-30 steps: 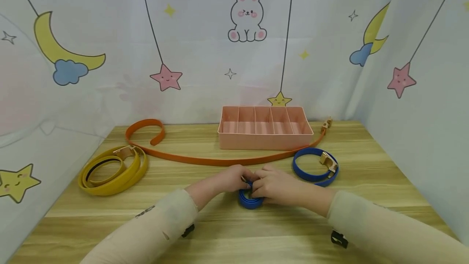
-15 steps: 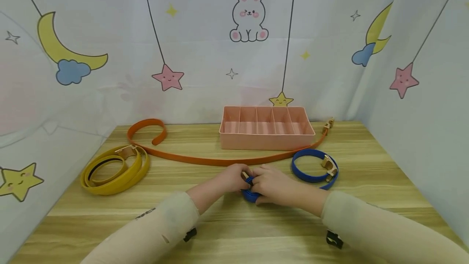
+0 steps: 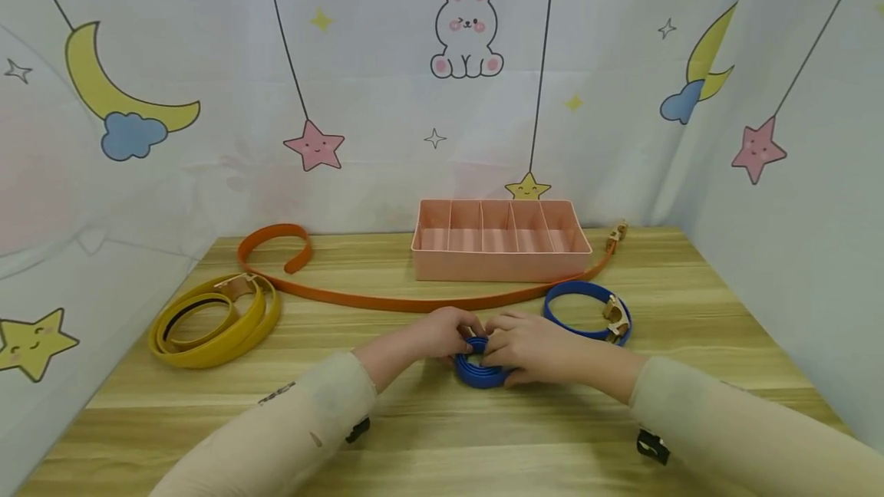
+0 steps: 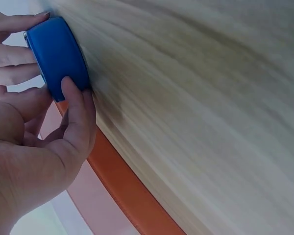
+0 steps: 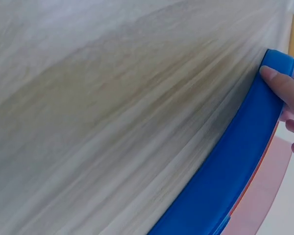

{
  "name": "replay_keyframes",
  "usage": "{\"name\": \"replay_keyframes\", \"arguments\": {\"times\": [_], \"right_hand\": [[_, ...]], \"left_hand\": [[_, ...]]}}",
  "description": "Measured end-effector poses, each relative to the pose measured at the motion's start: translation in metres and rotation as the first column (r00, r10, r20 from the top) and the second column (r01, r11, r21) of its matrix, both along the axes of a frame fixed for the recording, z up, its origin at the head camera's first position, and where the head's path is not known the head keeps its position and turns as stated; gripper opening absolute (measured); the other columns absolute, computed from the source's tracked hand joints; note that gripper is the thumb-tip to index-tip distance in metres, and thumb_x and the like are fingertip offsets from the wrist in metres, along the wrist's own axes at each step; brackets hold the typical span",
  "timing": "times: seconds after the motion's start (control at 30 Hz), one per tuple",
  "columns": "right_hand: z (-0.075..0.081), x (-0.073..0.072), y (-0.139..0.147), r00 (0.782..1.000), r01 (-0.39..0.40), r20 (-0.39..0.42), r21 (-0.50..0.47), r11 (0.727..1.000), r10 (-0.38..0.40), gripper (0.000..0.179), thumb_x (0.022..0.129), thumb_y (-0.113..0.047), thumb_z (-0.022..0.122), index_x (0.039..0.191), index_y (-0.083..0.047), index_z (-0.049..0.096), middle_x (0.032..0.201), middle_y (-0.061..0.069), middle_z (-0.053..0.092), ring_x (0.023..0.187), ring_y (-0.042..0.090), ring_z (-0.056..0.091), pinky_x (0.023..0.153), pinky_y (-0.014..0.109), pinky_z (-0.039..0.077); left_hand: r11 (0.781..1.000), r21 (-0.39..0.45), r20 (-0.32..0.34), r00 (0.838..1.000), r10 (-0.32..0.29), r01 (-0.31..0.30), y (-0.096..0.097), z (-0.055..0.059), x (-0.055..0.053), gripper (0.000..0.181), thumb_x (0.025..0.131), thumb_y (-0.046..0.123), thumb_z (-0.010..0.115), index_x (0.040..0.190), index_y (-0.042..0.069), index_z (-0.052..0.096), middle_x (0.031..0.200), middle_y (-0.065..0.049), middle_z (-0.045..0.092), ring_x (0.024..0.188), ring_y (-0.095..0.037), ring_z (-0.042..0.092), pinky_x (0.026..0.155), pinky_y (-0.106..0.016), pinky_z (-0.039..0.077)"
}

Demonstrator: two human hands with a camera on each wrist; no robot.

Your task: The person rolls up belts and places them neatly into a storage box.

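A blue belt is rolled into a small layered coil at mid-table, between my two hands. My left hand pinches the coil's left side; in the left wrist view its thumb and fingers grip the edge of the blue roll. From the other side, my right hand holds the coil, its thumb pressed on the outer face in the right wrist view. A flat blue strip runs away from that thumb. Right of the hands, the belt's wide loop lies with a gold buckle.
A pink divided box stands at the back. In front of it stretches an orange belt, curled at its left end, with a gold buckle at its right. A coiled yellow belt lies at left. Patterned cloth surrounds the table.
The coil was tilted and largely covered by the right hand half a second ago; now its layered rings show more. My right hand has shifted right, and the buckled loop sits slightly further left.
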State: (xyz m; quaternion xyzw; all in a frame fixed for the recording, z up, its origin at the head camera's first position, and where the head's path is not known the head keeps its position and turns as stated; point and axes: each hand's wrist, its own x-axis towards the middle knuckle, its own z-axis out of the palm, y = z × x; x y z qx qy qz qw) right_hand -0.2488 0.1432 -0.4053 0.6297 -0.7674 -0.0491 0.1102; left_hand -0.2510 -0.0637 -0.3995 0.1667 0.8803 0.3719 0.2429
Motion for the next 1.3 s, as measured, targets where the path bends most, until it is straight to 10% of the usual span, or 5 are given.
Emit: {"name": "replay_keyframes", "arguments": {"times": [0.33, 0.73, 1.3], "right_hand": [[-0.003, -0.004, -0.011, 0.999, 0.022, -0.032, -0.032, 0.999, -0.023, 0.032, 0.074, -0.045, 0.080, 0.095, -0.021, 0.078, 0.085, -0.012, 0.067, 0.087, 0.012, 0.047, 0.076, 0.027, 0.038], [-0.006, 0.004, -0.016, 0.991, 0.131, -0.018, -0.071, 0.989, -0.132, 0.032, 0.072, -0.052, 0.078, 0.085, -0.023, 0.077, 0.075, -0.013, 0.065, 0.078, 0.009, 0.043, 0.068, 0.027, 0.030], [-0.001, 0.001, 0.005, 1.000, -0.019, 0.005, -0.014, 1.000, 0.019, 0.041, 0.070, -0.043, 0.084, 0.106, -0.024, 0.077, 0.102, -0.013, 0.069, 0.092, 0.011, 0.050, 0.082, 0.027, 0.039]], "left_hand": [[0.996, -0.083, -0.163, 0.987, -0.003, -0.011, -0.003, -0.001, -0.004, 0.020, 0.089, 0.011, 0.072, 0.109, 0.009, 0.073, 0.096, -0.005, 0.068, 0.088, -0.018, 0.063, 0.074, -0.031, 0.052], [0.998, 0.008, -0.097, 0.993, 0.063, -0.063, 0.006, -0.009, 0.002, 0.030, 0.085, 0.008, 0.071, 0.114, 0.005, 0.064, 0.091, -0.005, 0.064, 0.069, -0.016, 0.059, 0.059, -0.027, 0.049], [0.983, -0.075, -0.166, 0.969, -0.181, 0.170, 0.014, -0.001, -0.002, 0.040, 0.083, -0.010, 0.063, 0.121, 0.003, 0.068, 0.115, -0.008, 0.068, 0.113, -0.027, 0.060, 0.093, -0.038, 0.049]]}}
